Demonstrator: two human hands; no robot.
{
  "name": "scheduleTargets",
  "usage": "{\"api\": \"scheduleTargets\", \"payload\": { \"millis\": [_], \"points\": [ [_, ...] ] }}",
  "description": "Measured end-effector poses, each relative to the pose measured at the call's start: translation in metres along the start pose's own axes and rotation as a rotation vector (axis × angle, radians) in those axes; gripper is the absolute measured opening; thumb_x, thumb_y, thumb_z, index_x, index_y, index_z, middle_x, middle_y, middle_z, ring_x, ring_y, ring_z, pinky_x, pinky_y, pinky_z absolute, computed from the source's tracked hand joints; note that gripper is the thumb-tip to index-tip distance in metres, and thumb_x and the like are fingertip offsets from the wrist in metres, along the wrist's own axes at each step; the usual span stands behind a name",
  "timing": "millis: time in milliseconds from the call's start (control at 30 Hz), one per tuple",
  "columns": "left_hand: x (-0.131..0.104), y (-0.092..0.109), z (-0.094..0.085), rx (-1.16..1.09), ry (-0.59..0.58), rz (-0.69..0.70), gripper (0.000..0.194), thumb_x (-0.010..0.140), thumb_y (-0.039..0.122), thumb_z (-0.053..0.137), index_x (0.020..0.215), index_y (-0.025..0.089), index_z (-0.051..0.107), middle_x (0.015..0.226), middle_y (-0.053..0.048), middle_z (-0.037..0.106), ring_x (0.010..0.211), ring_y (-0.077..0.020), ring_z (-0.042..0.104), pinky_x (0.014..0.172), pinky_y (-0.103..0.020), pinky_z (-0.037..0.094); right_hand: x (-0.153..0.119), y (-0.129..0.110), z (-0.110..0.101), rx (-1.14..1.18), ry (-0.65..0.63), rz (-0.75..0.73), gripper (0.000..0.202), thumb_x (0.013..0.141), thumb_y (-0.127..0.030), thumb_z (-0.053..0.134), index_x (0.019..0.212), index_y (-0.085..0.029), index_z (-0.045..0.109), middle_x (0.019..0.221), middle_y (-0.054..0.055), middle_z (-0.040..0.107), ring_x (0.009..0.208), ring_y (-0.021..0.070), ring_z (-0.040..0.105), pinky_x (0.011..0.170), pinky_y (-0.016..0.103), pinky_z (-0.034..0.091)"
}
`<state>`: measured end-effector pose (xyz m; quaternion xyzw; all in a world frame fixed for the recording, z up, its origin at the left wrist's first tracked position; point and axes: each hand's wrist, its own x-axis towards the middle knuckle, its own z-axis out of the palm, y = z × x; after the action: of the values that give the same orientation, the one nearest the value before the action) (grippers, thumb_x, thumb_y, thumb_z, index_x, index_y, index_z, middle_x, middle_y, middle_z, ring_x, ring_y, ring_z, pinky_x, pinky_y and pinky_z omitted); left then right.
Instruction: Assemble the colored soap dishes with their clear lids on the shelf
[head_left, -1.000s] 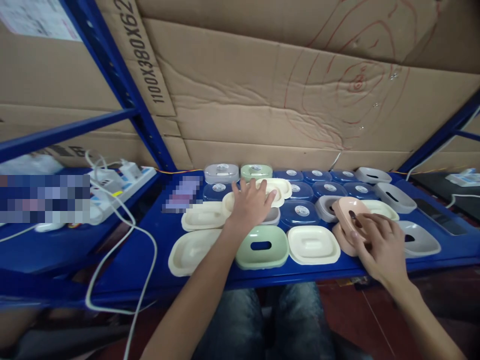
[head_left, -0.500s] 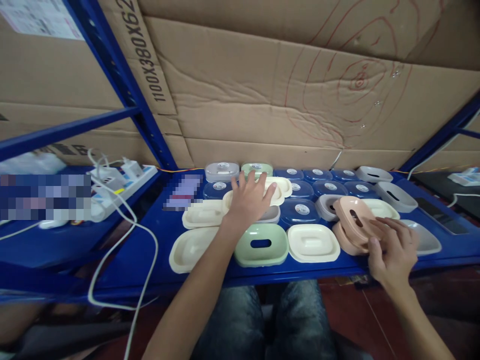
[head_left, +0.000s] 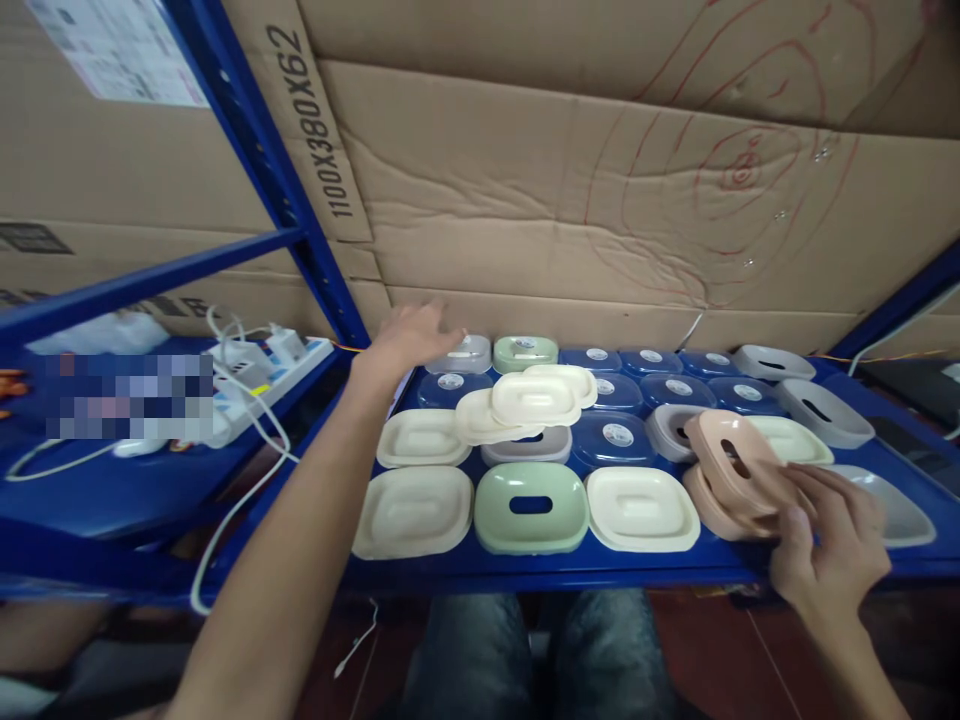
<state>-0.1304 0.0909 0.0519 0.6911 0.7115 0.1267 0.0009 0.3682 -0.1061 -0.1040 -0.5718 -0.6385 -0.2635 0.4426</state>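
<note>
Bench (head_left: 525, 573): the front edge is running on the wearer's side of the right grip (head_left: 836, 540), whose wrist is crossing it. A narrow blue strip is showing between that edge and the front row. Cardboard (head_left: 480, 220) is standing close behind the left grip (head_left: 415, 337); a blue post (head_left: 322, 285) is rising just to its left, and a power strip (head_left: 247, 402) is lying farther left.

Pose: the left forearm is slanting forward past the rows' left end. Left grip is hanging palm down, fingers spread, visibly holding nothing, by the grey lidded box (head_left: 472, 353); contact: cannot tell. Right grip is curling partly closed, thumb nearer the wearer, fingers over the top, holding the right end of the upper peach tray (head_left: 757, 478). That tray is tilting on the lower peach tray (head_left: 709, 505), left of the right grip.

Counts:
- Peach trays: two.
- Cream pieces (head_left: 536, 400): seven; three are overlapping between the grips, one is sitting partly hidden behind the upper peach tray.
- Blue lidded boxes (head_left: 616, 437): eight, mostly lying between the grips.
- Green: two, a slotted tray (head_left: 532, 535) and a lidded box (head_left: 525, 355), both rightward of the left grip.
- Grey trays (head_left: 840, 425): five, one partly hiding behind the right grip.
</note>
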Motion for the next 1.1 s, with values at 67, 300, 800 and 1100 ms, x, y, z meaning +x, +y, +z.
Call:
{"api": "scheduleTargets", "payload": {
  "millis": [67, 300, 800, 1100],
  "points": [
    [0.017, 0.001, 0.013, 0.050, -0.082, -0.059, 0.079, 0.098, 0.063, 0.059, 0.160, 0.015, 0.053, 0.162, -0.024, 0.057, 0.151, -0.0446, 0.053, 0.120, -0.054, 0.046, 0.000, -0.001, 0.000, 0.006, 0.013, 0.011, 0.048, 0.101, -0.037, 0.057, 0.148, -0.043, 0.064, 0.130, 0.011, 0.071, 0.125, 0.0449, 0.070, 0.113, 0.065, 0.052],
    [0.041, 0.022, 0.044, 0.042, -0.219, -0.220, 0.098, 0.084, 0.080, 0.068, 0.153, 0.010, 0.059, 0.155, -0.031, 0.061, 0.145, -0.0489, 0.058, 0.116, -0.054, 0.050, 0.000, -0.003, 0.001, 0.005, 0.053, 0.014, 0.054, 0.101, -0.036, 0.055, 0.153, -0.045, 0.064, 0.125, 0.012, 0.074, 0.122, 0.0476, 0.072, 0.109, 0.069, 0.054],
    [0.035, 0.021, 0.054, -0.031, -0.076, -0.301, 0.114, 0.072, 0.073, 0.083, 0.159, 0.009, 0.045, 0.165, -0.036, 0.044, 0.153, -0.0548, 0.043, 0.115, -0.061, 0.048, 0.000, -0.005, 0.000, 0.005, 0.049, 0.019, 0.051, 0.103, -0.036, 0.052, 0.152, -0.044, 0.065, 0.120, 0.012, 0.076, 0.118, 0.0466, 0.074, 0.106, 0.069, 0.056],
    [-0.026, 0.021, -0.008, -0.324, 0.304, -0.185, 0.107, 0.074, 0.068, 0.084, 0.156, 0.011, 0.046, 0.159, -0.026, 0.052, 0.149, -0.0467, 0.052, 0.124, -0.056, 0.043, 0.031, -0.043, -0.011, -0.005, -0.116, -0.017, 0.065, 0.098, -0.066, 0.050, 0.159, -0.046, 0.057, 0.151, 0.014, 0.062, 0.139, 0.0554, 0.057, 0.097, 0.077, 0.051]
  ]
}}
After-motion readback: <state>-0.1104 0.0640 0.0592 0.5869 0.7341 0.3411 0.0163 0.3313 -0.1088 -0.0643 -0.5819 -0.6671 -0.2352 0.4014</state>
